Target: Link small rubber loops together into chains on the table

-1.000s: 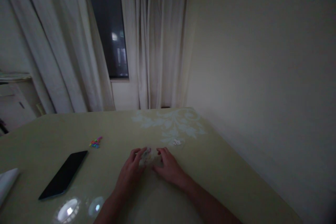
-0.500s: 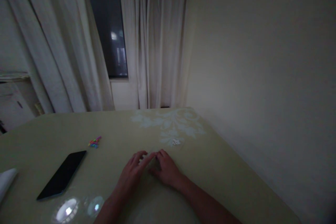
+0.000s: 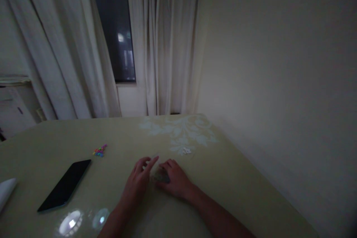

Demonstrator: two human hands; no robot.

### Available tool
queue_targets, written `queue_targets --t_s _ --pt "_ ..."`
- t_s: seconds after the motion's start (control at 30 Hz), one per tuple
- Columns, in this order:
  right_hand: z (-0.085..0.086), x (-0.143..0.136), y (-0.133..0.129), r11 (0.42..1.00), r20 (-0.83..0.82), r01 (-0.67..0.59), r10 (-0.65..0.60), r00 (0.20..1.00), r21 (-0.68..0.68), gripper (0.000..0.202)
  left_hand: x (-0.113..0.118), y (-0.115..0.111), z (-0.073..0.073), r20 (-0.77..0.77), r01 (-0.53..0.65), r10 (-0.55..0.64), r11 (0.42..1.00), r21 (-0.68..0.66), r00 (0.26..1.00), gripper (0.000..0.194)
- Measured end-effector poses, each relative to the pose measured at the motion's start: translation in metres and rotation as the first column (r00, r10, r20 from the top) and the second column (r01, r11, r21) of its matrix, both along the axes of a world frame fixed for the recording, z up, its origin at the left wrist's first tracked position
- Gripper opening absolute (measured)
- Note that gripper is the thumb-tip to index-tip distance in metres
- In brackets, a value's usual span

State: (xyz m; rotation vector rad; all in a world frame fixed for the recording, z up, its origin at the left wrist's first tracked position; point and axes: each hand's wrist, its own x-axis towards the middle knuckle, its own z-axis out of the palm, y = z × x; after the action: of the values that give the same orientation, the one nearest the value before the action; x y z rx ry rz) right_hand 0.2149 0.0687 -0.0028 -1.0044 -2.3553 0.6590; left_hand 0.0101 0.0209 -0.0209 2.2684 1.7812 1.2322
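My left hand (image 3: 138, 180) is over the table, its fingers bent and apart, with one digit stretched toward my right hand. Facing it, my right hand (image 3: 177, 179) curves its fingers and thumb around a small, dim, greyish thing (image 3: 161, 174) whose kind I cannot make out. The fingertips partly hide this thing, and it sits between the two hands. Just beyond the hands lies a little cluster of small white pieces (image 3: 186, 150). A small pile of bright multicoloured pieces (image 3: 99, 151) is farther left.
A dark-screened phone or tablet (image 3: 65, 186) lies on the pale green table (image 3: 134, 137), left of my hands. Something white (image 3: 7, 191) shows at the left edge. A wall (image 3: 279, 81) runs along the right side, and curtains (image 3: 167, 44) hang behind the table.
My left hand has drawn slightly left, so its fingertip no longer meets my right hand. The greyish thing by my right fingers now shows more plainly.
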Motion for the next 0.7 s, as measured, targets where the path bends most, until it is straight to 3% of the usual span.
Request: queue_targets --t_s 0.17,0.27,0.37,0.5,0.6,0.7 --pt "-0.001 -0.004 -0.003 1.000 -0.039 0.011 -0.011 0.999 0.005 0.060 -0.001 0.000 0.008 0.241 -0.089 0.092 0.996 -0.027 0.966 0.064" --pt "-0.005 -0.003 0.002 0.995 -0.267 0.030 -0.055 0.962 -0.095 0.054 -0.003 0.001 0.013 0.359 -0.046 0.058 0.998 -0.042 0.932 0.068" --pt "-0.009 -0.002 0.011 0.956 -0.512 -0.037 -0.123 0.850 -0.290 0.051 -0.002 0.001 0.011 0.393 0.053 -0.010 0.994 -0.099 0.920 0.068" --pt "-0.010 -0.002 0.025 0.897 -0.660 -0.092 -0.245 0.711 -0.432 0.050 0.007 -0.002 0.000 0.281 0.135 -0.093 0.982 -0.134 0.955 0.071" --pt "-0.009 0.000 0.034 0.890 -0.703 0.029 -0.379 0.602 -0.455 0.052 0.014 -0.006 -0.008 0.105 0.119 -0.104 0.982 -0.144 0.989 0.083" --pt "-0.008 0.005 0.044 0.855 -0.717 0.156 -0.502 0.484 -0.494 0.050 0.020 -0.008 -0.008 -0.072 0.183 -0.204 0.955 -0.233 0.976 0.081"
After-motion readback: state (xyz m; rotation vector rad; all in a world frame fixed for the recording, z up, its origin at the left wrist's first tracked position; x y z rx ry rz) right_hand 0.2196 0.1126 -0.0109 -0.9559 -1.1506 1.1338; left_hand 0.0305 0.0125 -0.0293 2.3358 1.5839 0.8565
